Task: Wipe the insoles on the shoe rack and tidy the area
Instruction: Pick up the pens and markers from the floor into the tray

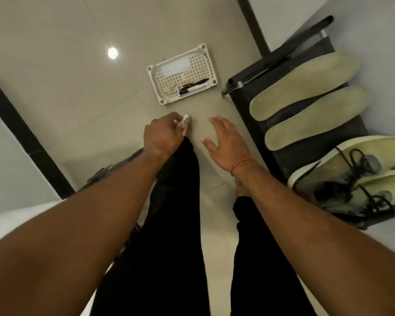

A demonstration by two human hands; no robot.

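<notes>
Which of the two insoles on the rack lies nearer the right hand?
The insole next to the shoes; its rounded end lies closest to the right hand. The other insole lies beyond it, farther from the shoes.

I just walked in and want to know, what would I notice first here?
Probably the two pale green insoles lying side by side on the black shoe rack at the right, with yellow-green sneakers next to them. In the middle, the left hand pinches a small whitish object near a white basket on the floor.
</notes>
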